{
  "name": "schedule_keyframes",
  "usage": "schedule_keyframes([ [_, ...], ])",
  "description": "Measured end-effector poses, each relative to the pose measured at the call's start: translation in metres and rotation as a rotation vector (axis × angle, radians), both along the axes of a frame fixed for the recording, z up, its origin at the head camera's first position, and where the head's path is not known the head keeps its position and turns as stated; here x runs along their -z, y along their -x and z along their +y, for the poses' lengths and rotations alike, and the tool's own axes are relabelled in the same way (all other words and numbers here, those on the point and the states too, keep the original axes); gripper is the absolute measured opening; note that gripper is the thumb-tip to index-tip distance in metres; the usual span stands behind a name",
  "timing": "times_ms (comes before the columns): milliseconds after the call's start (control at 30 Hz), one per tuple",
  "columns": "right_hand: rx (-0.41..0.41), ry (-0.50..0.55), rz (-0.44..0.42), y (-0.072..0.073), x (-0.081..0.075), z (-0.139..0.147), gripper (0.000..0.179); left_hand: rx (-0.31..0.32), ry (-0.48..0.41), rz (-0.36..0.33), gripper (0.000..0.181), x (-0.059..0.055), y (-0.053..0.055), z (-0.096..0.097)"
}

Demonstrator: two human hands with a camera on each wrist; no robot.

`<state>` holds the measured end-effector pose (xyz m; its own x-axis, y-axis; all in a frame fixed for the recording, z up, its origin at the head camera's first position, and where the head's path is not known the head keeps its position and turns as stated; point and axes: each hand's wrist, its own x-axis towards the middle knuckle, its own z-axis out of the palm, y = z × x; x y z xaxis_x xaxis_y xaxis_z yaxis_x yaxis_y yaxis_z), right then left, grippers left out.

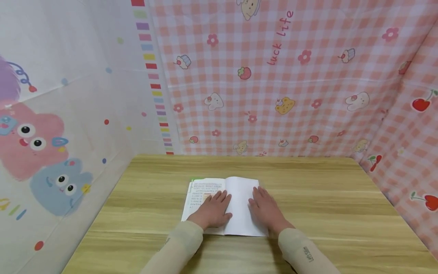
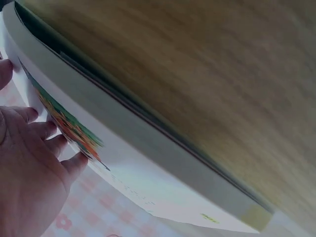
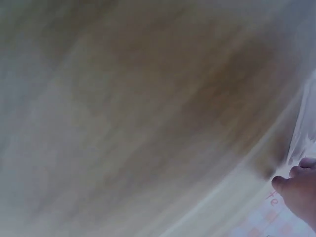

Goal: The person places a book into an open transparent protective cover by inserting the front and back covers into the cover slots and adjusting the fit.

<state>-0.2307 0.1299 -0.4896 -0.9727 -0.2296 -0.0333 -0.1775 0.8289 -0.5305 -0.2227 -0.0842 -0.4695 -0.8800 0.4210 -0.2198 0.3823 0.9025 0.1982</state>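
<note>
An open book (image 1: 236,213) lies on the wooden table, its left page (image 1: 198,190) printed with text and a small coloured block, its right page nearly blank white. My left hand (image 1: 215,211) rests on the left page beside the centre fold, fingers spread and pointing away from me. On the outer edge of the right page lies my right hand (image 1: 266,208), fingers extended. The left wrist view shows the thick page block of the book (image 2: 148,143) with a coloured picture under the left fingers (image 2: 74,165). In the right wrist view the right hand (image 3: 298,192) shows only partly.
The wooden table (image 1: 325,198) extends around the book on every side. Behind it hangs a pink checked cloth (image 1: 260,95) with cartoon prints; a white cartoon-printed cloth (image 1: 92,114) covers the left side. Another checked cloth (image 1: 410,152) with cherries hangs at the right.
</note>
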Motion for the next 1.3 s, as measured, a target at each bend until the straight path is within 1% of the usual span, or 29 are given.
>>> schedule_keyframes([
  [100, 0.09, 0.094, 0.037, 0.003, -0.005, 0.004, 0.053, 0.001, -0.016, -0.012, 0.067, 0.001, 0.001, -0.001],
  [233, 0.233, 0.129, 0.09, 0.008, -0.011, 0.011, 0.044, 0.007, -0.066, -0.048, 0.066, 0.004, 0.004, -0.006],
  [300, 0.291, 0.147, 0.077, 0.01, -0.014, 0.014, 0.042, 0.014, -0.087, -0.059, 0.066, 0.005, 0.005, -0.007],
  [333, 0.32, 0.17, 0.056, 0.011, -0.015, 0.015, 0.042, 0.015, -0.094, -0.063, 0.066, 0.005, 0.005, -0.008],
  [400, 0.375, 0.257, -0.022, 0.011, -0.02, 0.017, 0.04, 0.018, -0.102, -0.067, 0.066, 0.006, 0.005, -0.007],
  [467, 0.422, 0.387, -0.115, 0.013, -0.02, 0.018, 0.039, 0.018, -0.105, -0.075, 0.066, 0.006, 0.005, -0.007],
  [567, 0.485, 0.567, -0.216, 0.015, -0.018, 0.019, 0.029, 0.011, -0.111, -0.088, 0.065, 0.006, 0.005, -0.007],
  [600, 0.491, 0.611, -0.236, 0.015, -0.016, 0.019, 0.027, 0.01, -0.111, -0.09, 0.065, 0.006, 0.005, -0.007],
  [667, 0.501, 0.655, -0.275, 0.016, -0.014, 0.019, 0.029, 0.01, -0.11, -0.087, 0.065, 0.007, 0.005, -0.007],
  [767, 0.468, 0.65, -0.314, 0.016, -0.014, 0.018, 0.033, 0.013, -0.112, -0.078, 0.063, 0.008, 0.004, -0.007],
  [833, 0.429, 0.629, -0.325, 0.016, -0.018, 0.017, 0.036, 0.017, -0.119, -0.072, 0.062, 0.008, 0.004, -0.007],
  [933, 0.361, 0.61, -0.334, 0.014, -0.023, 0.016, 0.046, 0.024, -0.134, -0.069, 0.06, 0.008, 0.004, -0.006],
  [1100, 0.28, 0.638, -0.373, 0.014, -0.03, 0.012, 0.041, 0.039, -0.156, -0.059, 0.059, 0.008, 0.004, -0.005],
  [1200, 0.252, 0.668, -0.369, 0.016, -0.039, 0.007, 0.038, 0.04, -0.166, -0.045, 0.06, 0.009, 0.005, -0.004],
  [1300, 0.238, 0.691, -0.353, 0.018, -0.05, 0.001, 0.035, 0.044, -0.196, -0.016, 0.063, 0.009, 0.004, -0.003],
])
